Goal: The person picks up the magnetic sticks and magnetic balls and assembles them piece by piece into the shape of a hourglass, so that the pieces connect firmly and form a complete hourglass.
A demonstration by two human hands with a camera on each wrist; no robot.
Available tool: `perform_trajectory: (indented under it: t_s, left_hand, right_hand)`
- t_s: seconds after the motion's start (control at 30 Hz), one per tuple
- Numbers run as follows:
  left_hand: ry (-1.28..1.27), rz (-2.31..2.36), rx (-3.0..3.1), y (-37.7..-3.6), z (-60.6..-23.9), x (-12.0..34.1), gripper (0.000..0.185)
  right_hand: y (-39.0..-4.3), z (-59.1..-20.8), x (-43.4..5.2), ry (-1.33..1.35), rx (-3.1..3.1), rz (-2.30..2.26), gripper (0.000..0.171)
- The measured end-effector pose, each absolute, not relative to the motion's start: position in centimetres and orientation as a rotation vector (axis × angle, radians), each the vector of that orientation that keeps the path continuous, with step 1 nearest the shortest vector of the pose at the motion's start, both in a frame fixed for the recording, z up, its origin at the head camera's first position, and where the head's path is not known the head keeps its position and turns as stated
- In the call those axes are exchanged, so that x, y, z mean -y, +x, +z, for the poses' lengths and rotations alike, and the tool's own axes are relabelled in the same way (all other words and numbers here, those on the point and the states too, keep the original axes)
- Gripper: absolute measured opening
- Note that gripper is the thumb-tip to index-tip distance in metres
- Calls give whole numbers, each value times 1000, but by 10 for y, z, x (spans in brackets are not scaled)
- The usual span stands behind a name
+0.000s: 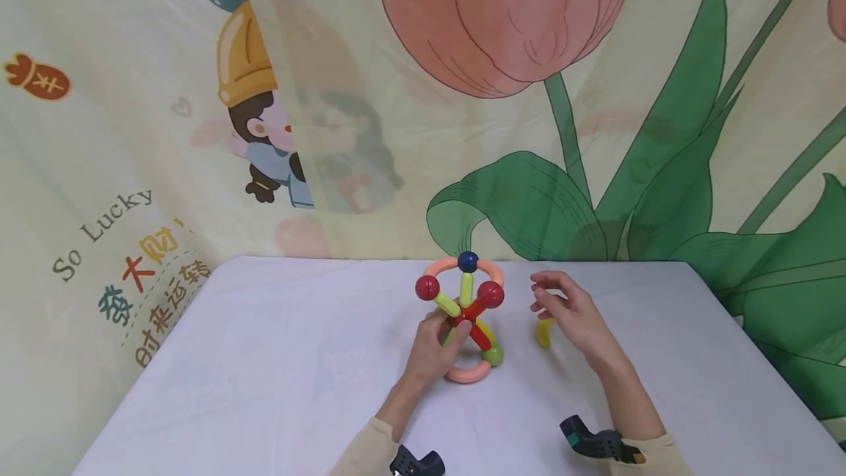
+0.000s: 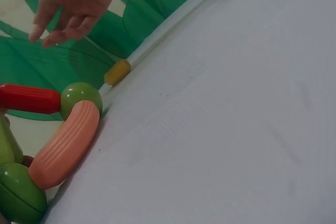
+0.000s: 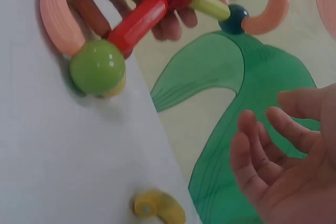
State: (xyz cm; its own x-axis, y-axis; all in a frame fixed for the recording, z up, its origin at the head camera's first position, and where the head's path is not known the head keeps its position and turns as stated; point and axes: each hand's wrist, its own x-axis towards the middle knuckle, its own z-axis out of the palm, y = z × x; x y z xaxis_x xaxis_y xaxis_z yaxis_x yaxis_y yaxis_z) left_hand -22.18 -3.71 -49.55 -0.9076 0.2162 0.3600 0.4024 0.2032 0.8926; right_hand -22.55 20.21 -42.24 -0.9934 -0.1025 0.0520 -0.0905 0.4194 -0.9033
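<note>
one curved piece left beside a mostly built toy

the rod-and-ball structure [image 1: 465,318], upright mid-table, is gripped at its red hub by the left hand [image 1: 436,347]. the right hand [image 1: 571,314] is held loosely spread, empty, above the yellow curved piece [image 1: 543,332], judged not yet attached.

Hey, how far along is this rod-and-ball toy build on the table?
Mostly built: the rod-and-ball structure stands on the table, with balls, straight rods and curved pink pieces joined. In hand: the left hand grips its middle. Left: one yellow curved piece lies loose by the right hand, which holds nothing.
</note>
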Motion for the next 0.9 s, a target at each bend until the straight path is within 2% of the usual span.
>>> perform_trajectory:
  t_s: [0.23,0.53,0.9]
  left_hand:
    - [-741,-2008,2162,-222,-495,44,46]
    - [-818,-1963,2079,-212,-470,45,42]
    - [-695,-2028,2117,-209,-465,43,47]
  right_hand:
    - [-229,-433,-217,-116,-2674,-1477,40]
    - [-230,-450,-224,-67,-2746,-1194,36]
    - [-230,-454,-220,-170,-2788,-1028,30]
